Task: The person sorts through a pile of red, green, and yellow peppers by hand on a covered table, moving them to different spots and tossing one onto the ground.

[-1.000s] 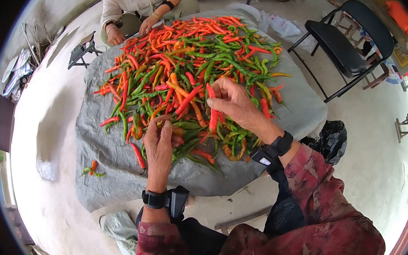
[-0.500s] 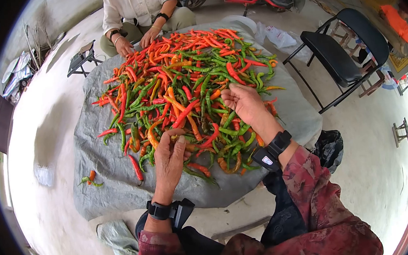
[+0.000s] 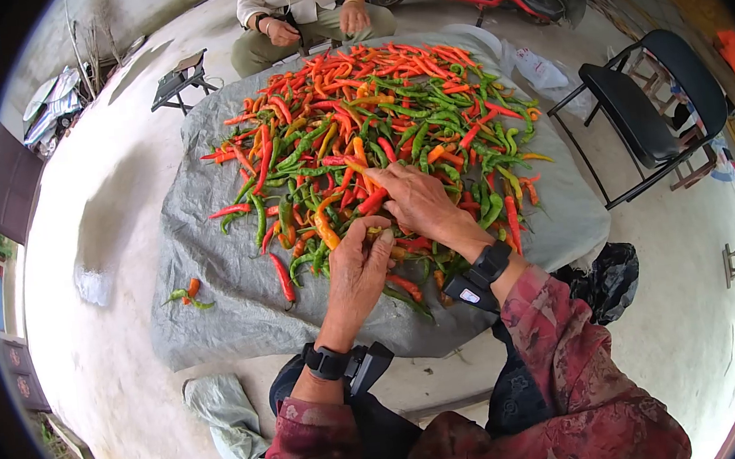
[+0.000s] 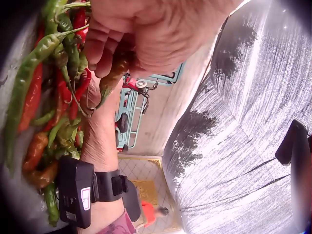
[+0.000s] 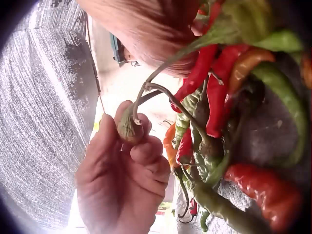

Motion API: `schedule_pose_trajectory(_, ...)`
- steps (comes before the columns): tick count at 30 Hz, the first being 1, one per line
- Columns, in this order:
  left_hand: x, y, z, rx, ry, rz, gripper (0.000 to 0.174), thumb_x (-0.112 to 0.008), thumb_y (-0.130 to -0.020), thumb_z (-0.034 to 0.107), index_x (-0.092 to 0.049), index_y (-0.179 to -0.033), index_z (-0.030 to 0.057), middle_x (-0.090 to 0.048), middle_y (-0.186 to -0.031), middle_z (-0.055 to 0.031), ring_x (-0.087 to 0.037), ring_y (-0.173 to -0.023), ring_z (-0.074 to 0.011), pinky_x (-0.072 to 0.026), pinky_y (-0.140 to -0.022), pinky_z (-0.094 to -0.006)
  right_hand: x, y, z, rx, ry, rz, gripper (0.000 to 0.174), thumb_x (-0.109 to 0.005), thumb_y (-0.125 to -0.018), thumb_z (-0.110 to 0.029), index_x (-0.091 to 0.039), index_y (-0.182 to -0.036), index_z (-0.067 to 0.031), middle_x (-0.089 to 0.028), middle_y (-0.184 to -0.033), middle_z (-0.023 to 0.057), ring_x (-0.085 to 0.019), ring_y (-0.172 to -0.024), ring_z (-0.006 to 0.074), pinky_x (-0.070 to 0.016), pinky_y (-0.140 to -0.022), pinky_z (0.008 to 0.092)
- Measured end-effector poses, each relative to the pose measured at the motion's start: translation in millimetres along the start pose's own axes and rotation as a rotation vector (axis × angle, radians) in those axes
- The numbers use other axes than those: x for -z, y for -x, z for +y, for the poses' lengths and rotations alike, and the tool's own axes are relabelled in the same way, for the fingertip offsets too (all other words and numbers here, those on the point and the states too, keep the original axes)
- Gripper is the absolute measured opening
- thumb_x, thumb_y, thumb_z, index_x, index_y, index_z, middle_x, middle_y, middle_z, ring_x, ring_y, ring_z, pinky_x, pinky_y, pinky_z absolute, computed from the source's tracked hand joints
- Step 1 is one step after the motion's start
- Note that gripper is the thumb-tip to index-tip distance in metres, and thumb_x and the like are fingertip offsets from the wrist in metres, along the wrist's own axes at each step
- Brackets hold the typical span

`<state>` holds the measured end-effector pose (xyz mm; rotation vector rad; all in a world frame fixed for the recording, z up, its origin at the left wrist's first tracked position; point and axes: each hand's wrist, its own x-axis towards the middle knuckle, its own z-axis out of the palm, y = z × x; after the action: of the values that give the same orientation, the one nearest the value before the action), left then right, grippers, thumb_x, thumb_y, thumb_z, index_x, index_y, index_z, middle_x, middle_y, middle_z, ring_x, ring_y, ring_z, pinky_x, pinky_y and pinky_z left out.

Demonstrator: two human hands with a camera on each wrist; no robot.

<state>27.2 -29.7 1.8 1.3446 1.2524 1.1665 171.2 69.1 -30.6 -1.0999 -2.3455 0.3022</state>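
Note:
A large pile of red, green and orange chili peppers (image 3: 425, 93) covers a grey sheet (image 3: 227, 320). At the pile's near side my left hand (image 3: 356, 270) pinches a brownish-green chili pepper (image 4: 114, 70), its stem end poking out from the fingers. Just beyond and to the right, my right hand (image 3: 422, 200) reaches low over the pile, palm down. Its fingertips are beside a red pepper (image 3: 374, 201); whether they grip anything I cannot tell. In the right wrist view, long stems (image 5: 168, 61) cross between the two hands.
Across the sheet sits another person (image 3: 304, 8), hands over the lap. A black folding chair (image 3: 637, 118) stands to the right, a small folding stool (image 3: 180, 80) back left. One small group of peppers (image 3: 188, 295) lies apart at the left. A black plastic bag (image 3: 608, 283) is by the near right corner.
My right hand let go of a red pepper farther up the pile and came back beside my left hand. The other person's hands drew back from the pile. The head view shifted.

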Motion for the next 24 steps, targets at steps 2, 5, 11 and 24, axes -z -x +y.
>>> schedule_pose_trajectory(2, 4.0, -1.2, -1.6, 0.004, -0.023, 0.012, 0.016, -0.052, -0.091, 0.01, -0.055, -0.104, 0.0007, -0.058, -0.071, -0.0037, -0.056, -0.062, -0.0074, -0.0461, -0.057, -0.0226, -1.9, -1.6, -1.1, 0.017, -0.005, 0.106, 0.06, -0.06, -0.072, 0.0, -0.042, -0.129, -0.0064, -0.06, -0.099, 0.0177, -0.058, -0.09, 0.0356, -0.0478, -0.078, 0.0404)
schedule_pose_trajectory(5, 9.1, -6.4, -2.2, -0.014, 0.042, 0.106, 0.015, -0.051, -0.092, 0.012, -0.054, -0.102, 0.0008, -0.056, -0.069, -0.0029, -0.054, -0.059, -0.0072, -0.0443, -0.054, -0.0218, 12.9, -1.2, -12.7, -0.292, 0.021, -0.193, 0.053, -0.057, -0.07, 0.002, -0.048, -0.122, -0.0019, -0.062, -0.095, 0.0215, -0.06, -0.088, 0.0363, -0.0488, -0.076, 0.04)
schedule_pose_trajectory(11, 9.5, -8.6, -7.0, 0.029, 0.201, 0.165, 0.015, -0.051, -0.094, 0.017, -0.052, -0.097, 0.0022, -0.052, -0.067, 0.0002, -0.049, -0.054, -0.0054, -0.039, -0.048, -0.02, 44.4, 16.7, -14.4, -0.338, -0.936, -0.015, 0.033, -0.064, -0.078, -0.011, -0.062, -0.109, -0.0009, -0.062, -0.086, 0.0021, -0.059, -0.076, 0.0083, -0.0491, -0.066, 0.0256)
schedule_pose_trajectory(24, -13.8, -14.8, -2.8, 0.134, 0.354, 0.195, 0.018, -0.057, -0.092, 0.025, -0.059, -0.097, 0.0081, -0.056, -0.074, 0.0032, -0.039, -0.049, -0.0004, -0.0292, -0.043, -0.0167, 56.9, 51.5, -6.0, -0.365, -1.133, -0.193, 0.03, -0.062, -0.086, -0.013, -0.05, -0.111, -0.0012, -0.063, -0.087, 0.0077, -0.06, -0.068, 0.0104, -0.0499, -0.059, 0.0223)
